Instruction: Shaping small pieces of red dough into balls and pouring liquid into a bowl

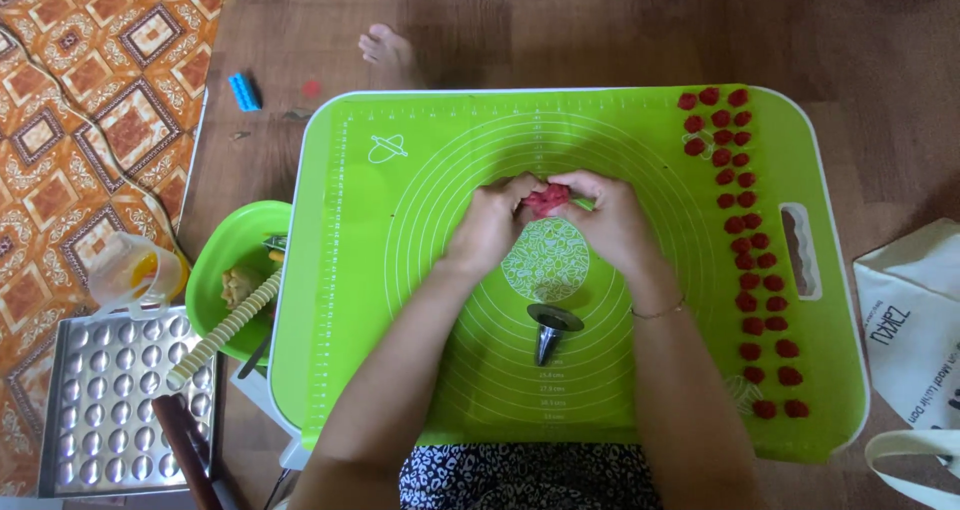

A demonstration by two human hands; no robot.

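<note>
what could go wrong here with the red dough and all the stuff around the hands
1. The metal piping nozzle stands on the green mat right between the forearms; a wrist could knock it over.
2. The small red pieces sit in rows close to the right hand, so a sideways move might squash them.
3. Both hands pinch the red dough; the left hand could overwork it.

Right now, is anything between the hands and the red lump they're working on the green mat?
Nothing visible. Both the left hand and right hand already close on the red dough lump, fingers touching it. The patterned clear disc and the metal cone nozzle lie nearer the person, out of the way.
</note>
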